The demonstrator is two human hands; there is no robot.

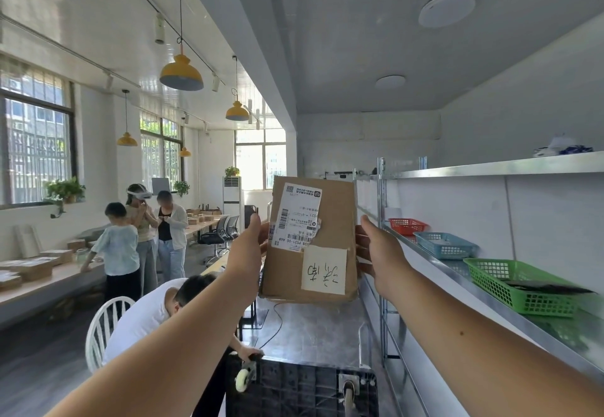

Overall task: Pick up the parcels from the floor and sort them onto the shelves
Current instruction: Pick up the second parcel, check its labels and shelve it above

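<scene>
Up front, head view: both hands hold one parcel (310,241) at arm's length, in the air, left of the shelves (490,169) and above an upturned black cart (300,387) w/ white wheels. Left hand (246,250) grips the parcel's left edge, thumb up along the front face, fingers wrapped behind and mostly hidden. Right hand (380,254) clamps the right edge, thumb on the near side, fingers behind. Both closed on it; nothing else held.

Parcel: flat brown cardboard pkg, roughly rectangular, taller than wide, corners a bit crumpled, tilted slightly. White shipping label (295,217) on the upper left of the face, upside down, w/ barcodes, a QR code and small print; lower edge torn/peeling. Below it to the right, a cream paper note (324,269) w/ handwritten characters, also upside down.

Shelves run along the right wall, metal, w/ upright posts. On the mid shelf, three baskets in a row: red basket (407,225) farthest, blue basket (446,245) next, green basket (519,287) nearest, w/ something dark and flat in it. Top shelf has a white-and-blue bundle, too blurred to tell.

Background left: a person in white (153,315) bent over by a white chair (104,328), three more people standing near a long counter (49,282) w/ brown boxes. Yellow lamps (181,73) hang from the ceiling.
</scene>
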